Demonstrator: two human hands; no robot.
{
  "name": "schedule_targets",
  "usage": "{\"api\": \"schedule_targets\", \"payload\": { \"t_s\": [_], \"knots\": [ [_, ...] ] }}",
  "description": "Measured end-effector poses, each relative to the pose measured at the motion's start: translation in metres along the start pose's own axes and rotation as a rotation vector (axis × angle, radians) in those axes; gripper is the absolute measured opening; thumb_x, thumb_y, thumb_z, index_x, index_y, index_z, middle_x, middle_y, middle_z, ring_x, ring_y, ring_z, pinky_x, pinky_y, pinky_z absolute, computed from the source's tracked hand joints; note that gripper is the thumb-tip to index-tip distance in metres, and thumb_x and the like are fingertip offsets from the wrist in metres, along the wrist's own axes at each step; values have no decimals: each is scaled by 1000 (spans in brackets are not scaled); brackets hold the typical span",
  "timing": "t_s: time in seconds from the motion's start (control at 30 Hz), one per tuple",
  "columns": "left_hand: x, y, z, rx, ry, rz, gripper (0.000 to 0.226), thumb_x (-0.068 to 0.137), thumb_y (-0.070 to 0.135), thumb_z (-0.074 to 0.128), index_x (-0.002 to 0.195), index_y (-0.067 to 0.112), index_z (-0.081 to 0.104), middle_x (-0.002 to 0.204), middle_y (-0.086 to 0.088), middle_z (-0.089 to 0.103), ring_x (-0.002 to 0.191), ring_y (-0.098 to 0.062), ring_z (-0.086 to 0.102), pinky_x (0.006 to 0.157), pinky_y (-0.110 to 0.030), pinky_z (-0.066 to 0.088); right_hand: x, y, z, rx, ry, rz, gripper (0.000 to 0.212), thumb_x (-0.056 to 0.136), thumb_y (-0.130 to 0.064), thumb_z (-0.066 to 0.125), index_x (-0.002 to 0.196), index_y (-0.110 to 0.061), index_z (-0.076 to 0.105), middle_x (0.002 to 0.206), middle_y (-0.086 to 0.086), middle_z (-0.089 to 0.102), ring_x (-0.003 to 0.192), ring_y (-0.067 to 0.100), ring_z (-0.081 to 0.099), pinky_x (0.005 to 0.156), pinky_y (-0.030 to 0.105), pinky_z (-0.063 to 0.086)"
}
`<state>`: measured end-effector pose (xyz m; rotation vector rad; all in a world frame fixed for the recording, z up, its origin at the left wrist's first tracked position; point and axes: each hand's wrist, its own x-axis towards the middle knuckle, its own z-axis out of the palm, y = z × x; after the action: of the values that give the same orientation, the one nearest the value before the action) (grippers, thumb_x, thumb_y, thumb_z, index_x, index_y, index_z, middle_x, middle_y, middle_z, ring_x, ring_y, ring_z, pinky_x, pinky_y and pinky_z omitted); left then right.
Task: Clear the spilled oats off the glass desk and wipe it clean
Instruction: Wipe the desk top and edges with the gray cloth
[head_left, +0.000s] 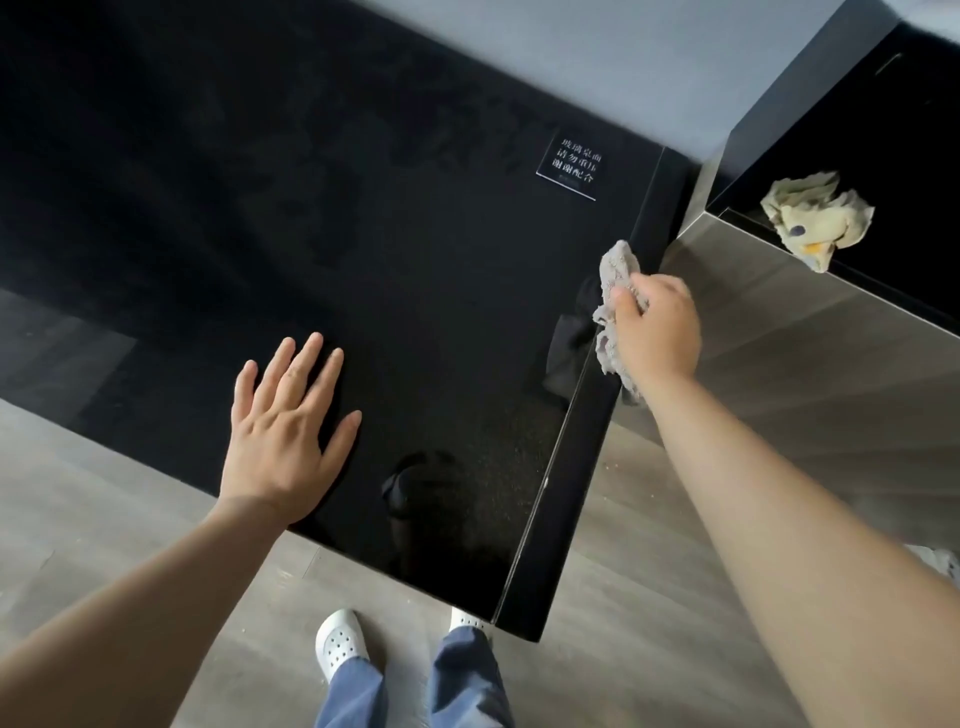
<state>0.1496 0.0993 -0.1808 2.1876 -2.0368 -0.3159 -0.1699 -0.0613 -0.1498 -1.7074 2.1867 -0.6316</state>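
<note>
Seen from the head camera, a person stands at the front right corner of a glossy black glass counter (311, 208). The left grip (283, 431) lies released, palm down and fingers straight and spread, flat on the glass near the front edge. The right grip (657, 325) is clenched around a crumpled grey cloth (615, 270), bunched at the counter's right edge, where the glass meets a black side strip. A thin dusting of oat specks (498, 467) shows on the glass between the two grips, toward the right edge, and a few pale crumbs (618, 460) lie on the grey wood floor (130, 493) just beside the counter. A small black sign (569, 169) with white lettering sits farther back on the glass. On a separate black unit (883, 130) to the right rests a wadded yellow rag (815, 221). White shoes (340, 642) and blue trousers (467, 675) appear below.
</note>
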Motion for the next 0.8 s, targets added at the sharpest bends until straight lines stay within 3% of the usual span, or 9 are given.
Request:
{"api": "schedule_targets", "payload": {
  "t_s": [0.1, 0.2, 0.27, 0.37, 0.43, 0.53, 0.63, 0.8],
  "knots": [
    [1, -1, 1, -10, 22, 3, 65, 94, 53, 31, 148, 19, 35, 159, -2, 23, 148, -22, 11, 120, -46, 5, -11, -4, 25, -85, 55, -56, 24, 90, -29, 48, 90, -14, 67, 110, 1, 57, 98, 28, 55, 70, 31, 37],
    [1, -2, 1, -13, 23, 2, 64, 94, 52, 31, 148, 18, 36, 158, -2, 24, 148, -22, 12, 120, -47, 6, -86, -22, 35, -47, 68, -149, 21, 88, -30, 52, 92, -18, 69, 105, -3, 60, 88, 19, 55, 61, 25, 31],
    [1, -1, 0, -15, 26, -4, 64, 94, 52, 31, 148, 19, 36, 158, -2, 24, 148, -21, 12, 120, -47, 6, -135, -32, 32, 38, -53, -182, 25, 89, -35, 54, 101, -21, 71, 106, -10, 60, 83, 10, 57, 58, 19, 34],
    [2, -1, 0, -23, 33, -7, 63, 93, 52, 31, 147, 19, 38, 158, -2, 25, 148, -22, 14, 120, -46, 6, -164, -40, 16, 259, -324, -208, 31, 89, -40, 52, 100, -19, 72, 101, -16, 59, 87, 3, 59, 70, 22, 49],
    [2, -1, 0, -20, 39, -8, 63, 94, 52, 31, 147, 19, 38, 158, -2, 25, 148, -22, 14, 120, -46, 6, -149, -42, 5, 286, -248, -227, 24, 89, -34, 57, 95, -17, 72, 97, -14, 58, 84, 4, 59, 71, 21, 48],
    [1, -2, 1, -21, 50, -3, 63, 94, 52, 31, 147, 19, 38, 157, -2, 26, 148, -22, 15, 120, -46, 7, -110, -36, 7, 162, -52, -62, 18, 91, -29, 59, 100, -20, 72, 106, -10, 57, 87, 12, 59, 67, 27, 42],
    [0, -3, 2, -14, 50, 2, 62, 94, 52, 30, 147, 19, 37, 158, -2, 26, 148, -23, 15, 120, -47, 7, -126, -32, 27, -4, -15, -44, 17, 90, -29, 58, 98, -21, 71, 109, -6, 57, 92, 19, 58, 65, 25, 34],
    [0, -4, 4, -5, 43, 1, 63, 95, 52, 28, 148, 20, 36, 158, -3, 25, 148, -24, 15, 120, -47, 6, -217, -39, 33, 18, -39, -121, 25, 90, -34, 54, 102, -22, 71, 106, -8, 61, 84, 6, 54, 64, 13, 31]
  ]
}}
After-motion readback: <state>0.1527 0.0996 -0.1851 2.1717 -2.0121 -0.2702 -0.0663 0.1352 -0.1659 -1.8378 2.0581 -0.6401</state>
